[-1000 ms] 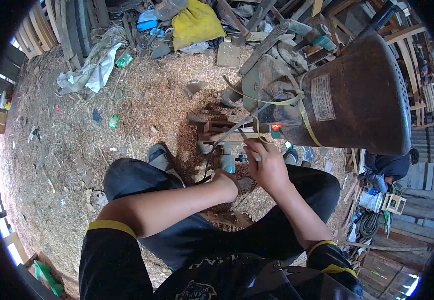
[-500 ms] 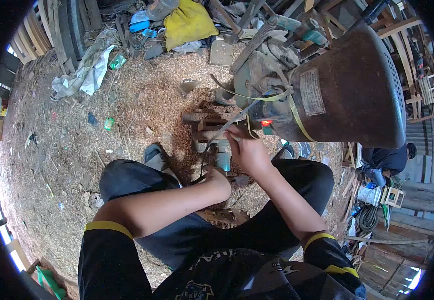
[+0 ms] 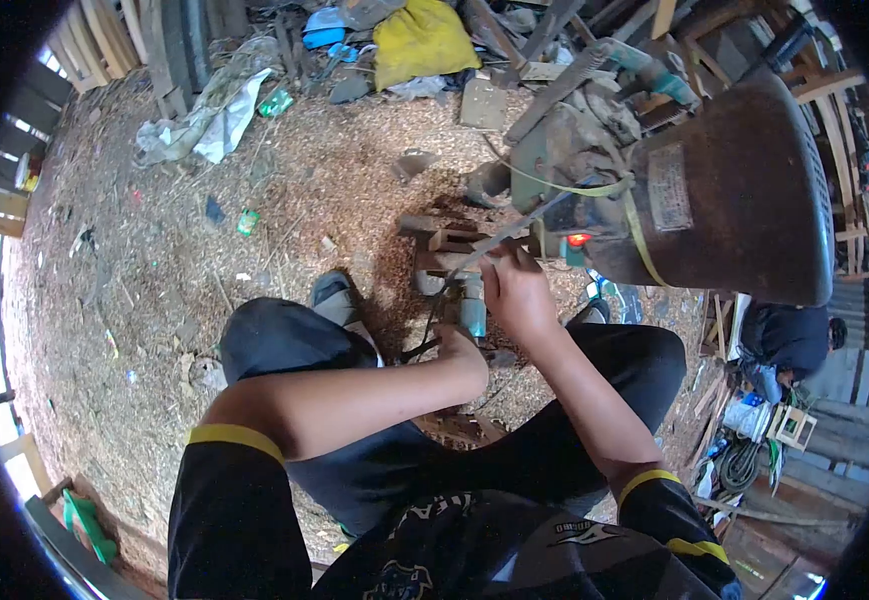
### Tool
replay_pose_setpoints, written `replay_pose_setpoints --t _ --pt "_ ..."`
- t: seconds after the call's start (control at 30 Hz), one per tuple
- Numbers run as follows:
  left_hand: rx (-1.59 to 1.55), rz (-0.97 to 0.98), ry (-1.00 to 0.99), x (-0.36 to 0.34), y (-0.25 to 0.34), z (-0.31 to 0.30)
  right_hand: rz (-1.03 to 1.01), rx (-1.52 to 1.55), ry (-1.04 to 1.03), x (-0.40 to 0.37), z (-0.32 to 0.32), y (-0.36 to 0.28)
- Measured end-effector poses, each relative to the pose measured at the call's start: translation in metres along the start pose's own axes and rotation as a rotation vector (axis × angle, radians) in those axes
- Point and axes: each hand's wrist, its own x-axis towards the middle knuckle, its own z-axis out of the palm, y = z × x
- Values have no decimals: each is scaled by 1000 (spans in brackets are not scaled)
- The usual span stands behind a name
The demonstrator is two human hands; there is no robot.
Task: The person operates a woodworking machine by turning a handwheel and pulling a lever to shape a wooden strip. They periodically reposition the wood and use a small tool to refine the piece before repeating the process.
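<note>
1. Right hand (image 3: 519, 295) has risen to the wooden block (image 3: 451, 240) below the motor (image 3: 724, 200); I cannot tell its fingers' grip.
2. Left hand (image 3: 462, 352) fingers clench the teal power tool (image 3: 472, 316) between the feet; steady it firmly.

This was a rough woodworking shed. Sawdust and wood chips covered the floor (image 3: 284, 200), and wooden slats (image 3: 114, 35) stood stacked along its edge. A big rusty electric motor (image 3: 744, 190) was strapped among scrap timber and metal, with half-built wooden frames (image 3: 854, 130) behind it. Off to one side, another person (image 3: 789, 340) crouched amid more offcuts.
</note>
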Motion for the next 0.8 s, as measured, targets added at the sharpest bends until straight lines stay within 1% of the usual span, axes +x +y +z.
replay_pose_setpoints --t 0.07,0.13,0.33,0.4,0.5,0.57,0.63,0.7,0.8 --pt "-36 -3 17 -4 0 -2 32 -24 -89 -5 7 5" --pt "-79 7 41 -7 -2 -4 11 -90 -137 -6 7 11" --pt "-233 65 122 -25 -15 -10 -34 -196 -100 -6 17 19" --pt "-264 82 139 -31 -19 -12 -49 -199 -146 -1 20 19" --pt "-291 86 155 -37 -20 -15 -408 -142 255 9 20 16" --pt "-295 91 161 -39 -21 -15 -317 -187 66 -5 31 41" --pt "-304 99 165 -42 -22 -15 -235 -162 4 -10 23 33" --pt "-315 109 172 -46 -22 -16 -169 -70 78 -13 5 15" --pt "-307 116 165 -53 -24 -18 -226 68 135 -15 -21 -13"
